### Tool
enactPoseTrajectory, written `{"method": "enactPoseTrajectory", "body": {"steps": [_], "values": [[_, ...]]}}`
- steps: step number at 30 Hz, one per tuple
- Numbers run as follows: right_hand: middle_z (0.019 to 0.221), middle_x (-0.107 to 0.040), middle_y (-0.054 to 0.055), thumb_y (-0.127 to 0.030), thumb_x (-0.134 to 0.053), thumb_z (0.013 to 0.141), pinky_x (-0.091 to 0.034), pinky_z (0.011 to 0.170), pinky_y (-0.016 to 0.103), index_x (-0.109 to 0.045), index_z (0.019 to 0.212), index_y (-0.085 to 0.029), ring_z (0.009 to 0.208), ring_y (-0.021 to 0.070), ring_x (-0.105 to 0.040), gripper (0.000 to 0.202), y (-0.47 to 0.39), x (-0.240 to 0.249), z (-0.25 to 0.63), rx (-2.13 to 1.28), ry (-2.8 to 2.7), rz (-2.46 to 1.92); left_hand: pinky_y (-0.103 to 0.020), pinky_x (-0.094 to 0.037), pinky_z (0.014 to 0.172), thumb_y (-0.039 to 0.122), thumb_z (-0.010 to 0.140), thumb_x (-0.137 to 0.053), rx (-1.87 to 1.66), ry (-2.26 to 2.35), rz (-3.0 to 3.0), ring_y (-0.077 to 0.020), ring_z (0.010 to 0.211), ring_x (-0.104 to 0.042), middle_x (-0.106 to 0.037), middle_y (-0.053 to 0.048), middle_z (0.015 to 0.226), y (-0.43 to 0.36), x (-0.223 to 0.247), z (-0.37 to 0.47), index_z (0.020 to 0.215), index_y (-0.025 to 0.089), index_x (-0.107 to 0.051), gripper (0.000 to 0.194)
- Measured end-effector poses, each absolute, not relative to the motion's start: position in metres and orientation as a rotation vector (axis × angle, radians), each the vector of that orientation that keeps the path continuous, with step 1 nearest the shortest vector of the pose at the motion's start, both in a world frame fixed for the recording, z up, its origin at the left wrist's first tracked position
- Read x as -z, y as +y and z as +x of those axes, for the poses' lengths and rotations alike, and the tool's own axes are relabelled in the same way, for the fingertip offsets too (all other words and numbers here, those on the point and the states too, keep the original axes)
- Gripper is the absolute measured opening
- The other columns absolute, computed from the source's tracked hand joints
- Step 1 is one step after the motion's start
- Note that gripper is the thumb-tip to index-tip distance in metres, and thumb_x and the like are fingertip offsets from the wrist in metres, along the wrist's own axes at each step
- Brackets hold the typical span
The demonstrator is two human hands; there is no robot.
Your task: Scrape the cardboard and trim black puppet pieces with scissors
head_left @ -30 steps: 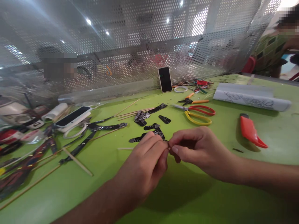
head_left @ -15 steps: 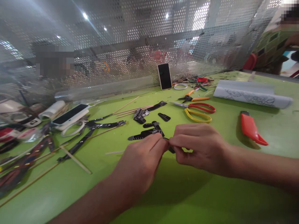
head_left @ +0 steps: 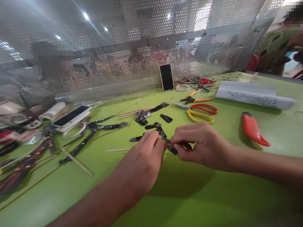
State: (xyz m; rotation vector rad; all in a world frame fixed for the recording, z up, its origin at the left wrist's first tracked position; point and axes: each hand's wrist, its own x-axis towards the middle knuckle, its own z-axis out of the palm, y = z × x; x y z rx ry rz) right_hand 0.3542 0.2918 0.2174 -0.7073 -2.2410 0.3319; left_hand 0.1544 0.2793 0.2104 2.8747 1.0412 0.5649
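My left hand is closed in a pinch above the green table, and its fingertips hide what they hold. Close to its right, my right hand pinches a small black piece, mostly covered by the fingers. Black cut-out pieces with white line patterns lie just beyond both hands, partly hidden by the left. One short black piece shows below the fingertips. Further off are a separate black piece and a patterned cut-out. A pale thin stick extends from behind my left hand.
Scissors with red and yellow handles, orange-handled pliers and a red cutter lie to the right. A rolled paper and an upright phone stand behind. Sticks and jointed black strips spread leftward.
My left hand has shifted slightly left and back from my right hand, opening a small gap between the fingertips. More of the black pieces shows there. The right hand stays almost in place.
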Motion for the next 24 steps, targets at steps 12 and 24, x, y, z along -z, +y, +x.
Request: {"method": "enactPoseTrajectory", "body": {"steps": [12,24], "values": [[0.055,-0.051,-0.004,-0.013,-0.052,0.073,-0.03,0.046,0.02,-0.065,0.069,-0.015,0.051,0.0074,-0.04,0.014,0.2909,-0.2166,0.3508,-0.98,-2.008,-1.175,-0.028,-0.032,0.045,0.007,0.093,-0.031,-0.687,1.052,3.131,-0.0137,0.052,-0.042,-0.053,-0.004,0.08,0.2845,-0.2064,0.1562,0.09,0.013,-0.057,0.027],[0.049,-0.048,-0.004,-0.016,-0.053,0.067,-0.026,0.045,0.021,-0.061,0.061,-0.013,0.047,0.006,-0.038,0.011,0.29,-0.2097,0.3456,-1.58,-1.467,-1.246,-0.03,-0.043,0.054,-0.003,0.085,-0.045,-0.782,0.888,3.356,-0.018,0.066,-0.046,-0.049,-0.006,0.074,0.2804,-0.2008,0.16,0.082,0.01,-0.056,0.017]]}}
